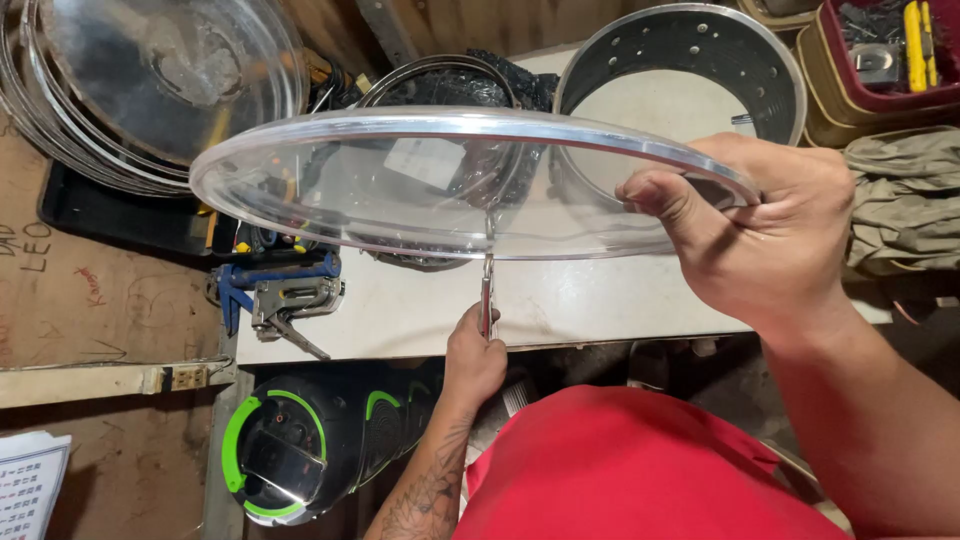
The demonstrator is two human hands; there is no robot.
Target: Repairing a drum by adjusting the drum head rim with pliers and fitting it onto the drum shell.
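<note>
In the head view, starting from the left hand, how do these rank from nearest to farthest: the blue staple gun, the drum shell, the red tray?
From the left hand, holding a thin tool at the table's front edge:
1. Blue staple gun, on the table to its left.
2. Drum shell, at the table's back, up and right.
3. Red tray, in the top right corner.

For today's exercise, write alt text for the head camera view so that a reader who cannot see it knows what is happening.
A person's right hand grips the rim of a clear round drumhead above a white table, while the left hand holds a slim tool to its near edge. A drum shell stands behind.
</note>
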